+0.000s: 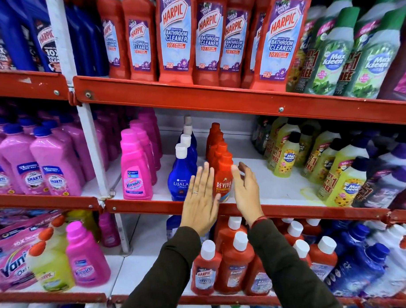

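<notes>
A red Revive bottle (223, 177) stands at the front of a row of red bottles on the middle shelf (287, 211). My left hand (201, 200), with a ring on one finger, is flat with straight fingers just left of that bottle, between it and a blue Ujala bottle (180, 176). My right hand (246, 190) is on the bottle's right side, fingers relaxed and slightly bent. Neither hand grips the bottle; whether they touch it I cannot tell.
A pink Vanish bottle (135, 172) stands left of the Ujala row. Yellow Max Kleen bottles (343, 188) fill the right of the shelf, with bare shelf between. Red Harpic bathroom cleaners (176, 35) stand above. Red Harpic bottles with white caps (206, 269) stand below.
</notes>
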